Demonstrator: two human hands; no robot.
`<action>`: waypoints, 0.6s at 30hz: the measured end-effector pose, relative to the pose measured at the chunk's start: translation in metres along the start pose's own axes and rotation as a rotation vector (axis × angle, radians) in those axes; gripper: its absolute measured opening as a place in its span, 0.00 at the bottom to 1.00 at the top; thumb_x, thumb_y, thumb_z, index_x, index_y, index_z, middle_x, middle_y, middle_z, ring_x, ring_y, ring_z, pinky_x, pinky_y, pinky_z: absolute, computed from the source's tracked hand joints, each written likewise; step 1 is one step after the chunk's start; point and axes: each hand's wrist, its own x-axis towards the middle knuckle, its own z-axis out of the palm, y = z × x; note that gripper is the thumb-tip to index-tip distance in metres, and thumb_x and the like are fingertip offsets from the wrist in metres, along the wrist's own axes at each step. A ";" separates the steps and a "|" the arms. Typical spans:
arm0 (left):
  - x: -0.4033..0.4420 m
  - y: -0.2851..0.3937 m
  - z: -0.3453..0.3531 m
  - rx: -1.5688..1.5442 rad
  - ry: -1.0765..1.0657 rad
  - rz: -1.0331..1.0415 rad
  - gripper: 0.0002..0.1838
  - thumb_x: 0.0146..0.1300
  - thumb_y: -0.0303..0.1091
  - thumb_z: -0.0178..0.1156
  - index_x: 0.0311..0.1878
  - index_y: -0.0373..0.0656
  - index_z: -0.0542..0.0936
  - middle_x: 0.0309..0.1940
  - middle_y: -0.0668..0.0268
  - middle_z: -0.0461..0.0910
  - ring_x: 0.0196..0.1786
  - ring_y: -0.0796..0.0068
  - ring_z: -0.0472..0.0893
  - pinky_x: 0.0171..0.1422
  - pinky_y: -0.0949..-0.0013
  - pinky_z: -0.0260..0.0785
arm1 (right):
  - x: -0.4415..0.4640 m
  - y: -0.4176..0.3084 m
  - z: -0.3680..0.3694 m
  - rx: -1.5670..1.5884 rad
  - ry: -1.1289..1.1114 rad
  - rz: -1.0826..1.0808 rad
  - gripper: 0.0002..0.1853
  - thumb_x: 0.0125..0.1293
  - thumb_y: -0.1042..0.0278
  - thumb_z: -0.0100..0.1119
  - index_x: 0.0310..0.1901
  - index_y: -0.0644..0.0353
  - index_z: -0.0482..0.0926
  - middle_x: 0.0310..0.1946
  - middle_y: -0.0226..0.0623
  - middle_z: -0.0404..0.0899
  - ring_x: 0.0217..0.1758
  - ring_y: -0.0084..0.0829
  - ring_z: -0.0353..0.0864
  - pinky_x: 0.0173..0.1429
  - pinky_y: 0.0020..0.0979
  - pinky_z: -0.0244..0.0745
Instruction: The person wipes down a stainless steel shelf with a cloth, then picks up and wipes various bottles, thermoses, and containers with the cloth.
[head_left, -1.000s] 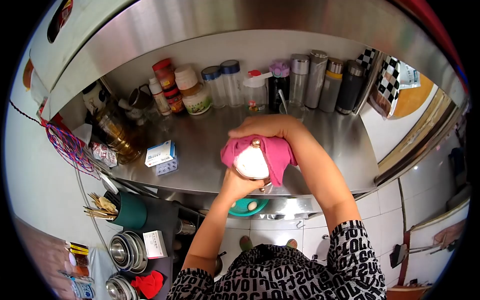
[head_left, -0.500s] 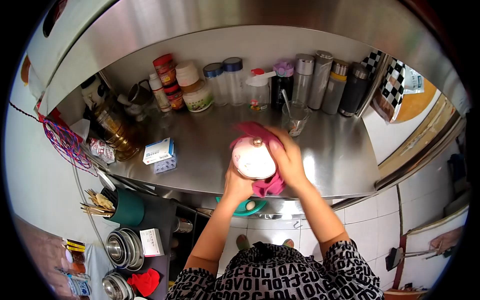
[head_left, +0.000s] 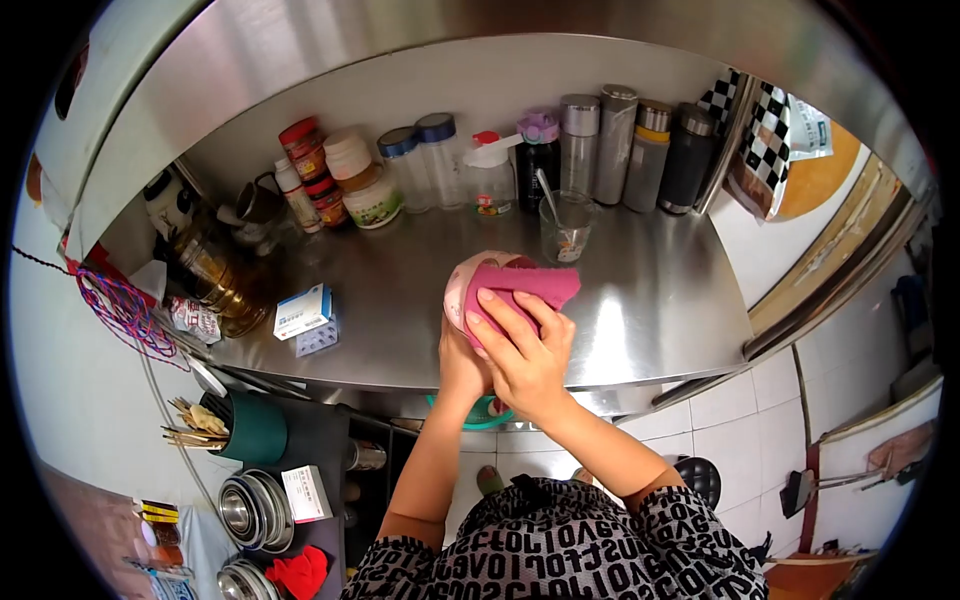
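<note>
Over the front of the steel counter, my left hand (head_left: 462, 365) is closed around a round white-and-pink pot (head_left: 459, 286), which is tilted; the hand's fingers are mostly hidden beneath it. A pink cloth (head_left: 535, 284) lies bunched against the pot. My right hand (head_left: 527, 352) presses the cloth onto it, fingers bent over the fabric. The cloth covers much of the pot's face, and its knob is out of sight. Just behind stands a clear glass (head_left: 568, 240) with a spoon in it.
Jars (head_left: 372, 198), bottles and flasks (head_left: 616, 150) line the counter's back. A medicine box (head_left: 303, 311) lies left, above a blister pack. Nested steel bowls (head_left: 255, 510) and a green holder (head_left: 255, 426) of chopsticks stand lower left. A teal basin (head_left: 480, 417) sits below the counter edge.
The pot has been turned, so its knobbed top no longer shows. My right hand has moved from the pot's right side across its front, bringing the pink cloth over it.
</note>
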 end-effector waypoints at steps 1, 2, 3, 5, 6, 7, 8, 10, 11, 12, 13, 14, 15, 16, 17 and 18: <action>0.001 -0.008 0.000 0.021 -0.052 -0.002 0.34 0.59 0.49 0.64 0.67 0.46 0.70 0.64 0.51 0.70 0.67 0.49 0.70 0.68 0.53 0.67 | -0.009 0.008 0.000 0.040 0.000 -0.061 0.20 0.55 0.69 0.66 0.52 0.50 0.84 0.60 0.30 0.79 0.61 0.40 0.70 0.60 0.39 0.65; 0.002 -0.013 0.000 0.041 -0.103 -0.004 0.34 0.58 0.48 0.65 0.66 0.46 0.71 0.64 0.51 0.71 0.67 0.49 0.70 0.67 0.53 0.67 | -0.019 0.017 -0.001 0.080 -0.001 -0.121 0.20 0.55 0.69 0.66 0.52 0.50 0.85 0.59 0.30 0.80 0.60 0.39 0.71 0.60 0.37 0.66; 0.003 -0.012 -0.002 0.027 -0.107 0.026 0.32 0.56 0.46 0.67 0.63 0.45 0.74 0.63 0.51 0.71 0.66 0.48 0.71 0.67 0.53 0.67 | -0.032 0.024 -0.004 0.113 0.001 -0.161 0.20 0.55 0.73 0.65 0.51 0.51 0.85 0.55 0.34 0.82 0.57 0.39 0.74 0.58 0.34 0.70; 0.010 -0.013 -0.001 -0.177 -0.081 -0.007 0.31 0.50 0.37 0.74 0.58 0.39 0.76 0.54 0.56 0.80 0.57 0.59 0.80 0.60 0.60 0.73 | -0.054 0.037 -0.011 0.148 -0.035 -0.039 0.17 0.56 0.74 0.64 0.49 0.53 0.85 0.54 0.34 0.82 0.56 0.39 0.75 0.55 0.36 0.73; 0.012 -0.010 -0.004 -0.367 -0.108 -0.010 0.31 0.48 0.33 0.76 0.56 0.36 0.77 0.51 0.58 0.82 0.53 0.65 0.82 0.58 0.63 0.75 | -0.064 0.043 -0.018 0.178 -0.071 0.090 0.15 0.57 0.76 0.62 0.47 0.55 0.85 0.52 0.35 0.83 0.55 0.39 0.76 0.52 0.37 0.75; 0.014 -0.003 -0.010 -0.484 -0.151 -0.057 0.31 0.45 0.27 0.78 0.55 0.34 0.77 0.46 0.62 0.84 0.49 0.73 0.82 0.56 0.68 0.76 | -0.065 0.053 -0.027 0.175 -0.014 0.197 0.13 0.60 0.76 0.61 0.47 0.58 0.85 0.51 0.38 0.82 0.54 0.41 0.77 0.54 0.37 0.75; 0.017 -0.006 -0.016 -0.540 -0.239 -0.138 0.32 0.46 0.26 0.77 0.56 0.35 0.76 0.51 0.60 0.82 0.53 0.72 0.81 0.58 0.67 0.76 | -0.062 0.065 -0.034 0.173 0.049 0.302 0.12 0.62 0.77 0.61 0.47 0.61 0.85 0.49 0.40 0.82 0.54 0.43 0.78 0.57 0.38 0.74; 0.020 -0.016 -0.025 -0.543 -0.323 -0.153 0.37 0.49 0.27 0.77 0.63 0.35 0.72 0.55 0.60 0.79 0.57 0.70 0.79 0.63 0.64 0.73 | -0.063 0.090 -0.050 0.207 0.131 0.542 0.10 0.67 0.75 0.59 0.48 0.63 0.84 0.50 0.42 0.82 0.54 0.43 0.78 0.60 0.37 0.73; 0.021 -0.021 -0.024 -0.531 -0.332 -0.152 0.37 0.49 0.27 0.77 0.63 0.35 0.72 0.55 0.60 0.79 0.57 0.70 0.79 0.63 0.64 0.73 | -0.066 0.102 -0.058 0.162 0.110 0.587 0.10 0.68 0.74 0.57 0.48 0.66 0.84 0.52 0.43 0.81 0.55 0.42 0.79 0.61 0.35 0.72; 0.020 -0.025 -0.023 -0.635 -0.329 -0.152 0.38 0.47 0.28 0.77 0.64 0.36 0.71 0.57 0.60 0.78 0.58 0.69 0.78 0.63 0.64 0.73 | -0.069 0.113 -0.065 0.116 0.090 0.631 0.11 0.70 0.74 0.56 0.49 0.68 0.83 0.53 0.45 0.80 0.56 0.40 0.79 0.62 0.33 0.72; 0.020 -0.028 -0.022 -0.741 -0.326 -0.153 0.40 0.46 0.29 0.78 0.65 0.37 0.71 0.59 0.60 0.77 0.59 0.68 0.78 0.64 0.63 0.73 | -0.073 0.119 -0.069 0.111 0.101 0.652 0.11 0.70 0.74 0.56 0.49 0.68 0.83 0.52 0.45 0.80 0.56 0.38 0.80 0.63 0.33 0.71; 0.019 -0.031 -0.019 -0.734 -0.336 -0.152 0.40 0.46 0.29 0.78 0.65 0.37 0.71 0.59 0.60 0.77 0.59 0.68 0.78 0.64 0.63 0.73 | -0.077 0.122 -0.069 0.111 0.109 0.660 0.11 0.70 0.74 0.56 0.49 0.68 0.83 0.52 0.45 0.80 0.56 0.38 0.80 0.63 0.33 0.71; 0.018 -0.029 -0.015 -0.887 -0.378 -0.140 0.43 0.45 0.34 0.79 0.66 0.36 0.70 0.59 0.60 0.77 0.60 0.67 0.78 0.66 0.63 0.72 | -0.082 0.125 -0.070 0.124 0.111 0.666 0.11 0.70 0.74 0.56 0.49 0.68 0.83 0.51 0.45 0.81 0.56 0.38 0.80 0.62 0.32 0.72; 0.018 -0.029 -0.011 -1.042 -0.420 -0.126 0.46 0.44 0.38 0.80 0.67 0.36 0.69 0.59 0.60 0.77 0.61 0.66 0.77 0.68 0.62 0.70 | -0.085 0.128 -0.071 0.134 0.112 0.669 0.11 0.70 0.74 0.56 0.49 0.69 0.83 0.51 0.44 0.81 0.55 0.38 0.80 0.62 0.32 0.72; 0.016 -0.035 -0.005 -0.987 -0.406 -0.193 0.53 0.38 0.47 0.82 0.67 0.35 0.68 0.60 0.58 0.76 0.63 0.63 0.76 0.70 0.60 0.68 | -0.087 0.128 -0.072 0.161 0.135 0.653 0.11 0.70 0.74 0.56 0.48 0.69 0.83 0.50 0.45 0.82 0.54 0.38 0.81 0.61 0.32 0.72; 0.017 -0.021 0.004 -0.986 -0.416 -0.191 0.53 0.38 0.47 0.82 0.67 0.35 0.68 0.60 0.58 0.76 0.63 0.63 0.76 0.70 0.60 0.68 | -0.086 0.125 -0.072 0.201 0.156 0.668 0.10 0.70 0.71 0.59 0.47 0.66 0.84 0.49 0.43 0.82 0.53 0.38 0.81 0.57 0.32 0.75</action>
